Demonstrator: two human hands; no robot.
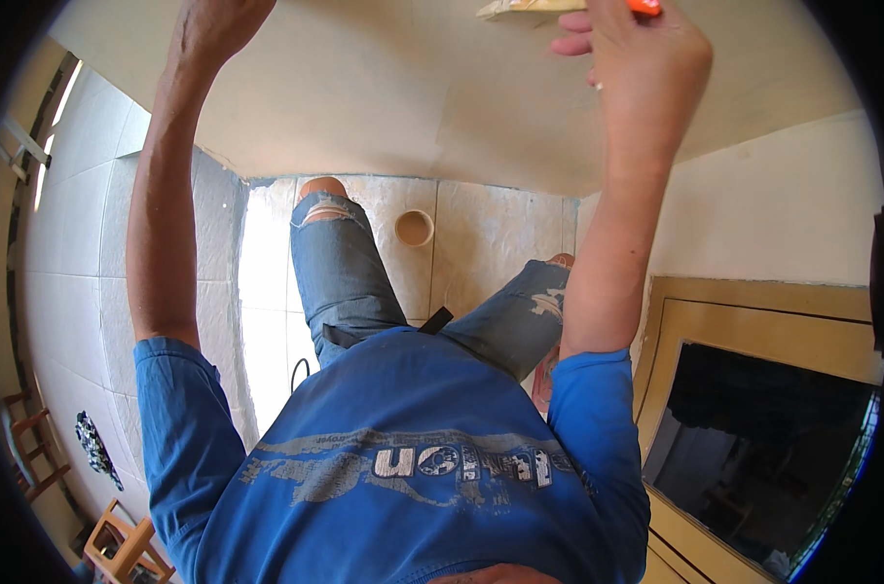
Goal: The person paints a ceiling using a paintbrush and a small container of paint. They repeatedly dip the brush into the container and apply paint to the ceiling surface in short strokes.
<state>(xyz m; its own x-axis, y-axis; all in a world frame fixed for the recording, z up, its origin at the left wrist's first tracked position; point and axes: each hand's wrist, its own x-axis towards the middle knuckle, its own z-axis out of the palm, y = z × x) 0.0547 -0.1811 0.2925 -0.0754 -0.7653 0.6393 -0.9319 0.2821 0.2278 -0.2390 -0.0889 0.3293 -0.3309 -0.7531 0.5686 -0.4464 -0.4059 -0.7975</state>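
Observation:
My right hand point(656, 63), at the top right close to the beige wall point(384, 88), is closed on a paintbrush point(530, 7). The brush has an orange handle end and a cream, paint-coated head that points left; the upper edge of the view cuts part of it off. My left hand point(223, 21) is raised at the top left near the same wall, and its fingers lie beyond the upper edge. On the floor between my legs stands a round tub point(415, 228) with something beige-brown in it.
Pale floor tiles point(471, 219) run along the foot of the wall. To the right is a yellow-brown wooden frame point(763, 316) around a dark pane point(754, 428). A wooden chair point(121, 545) and a patterned cloth point(96, 448) are at the lower left.

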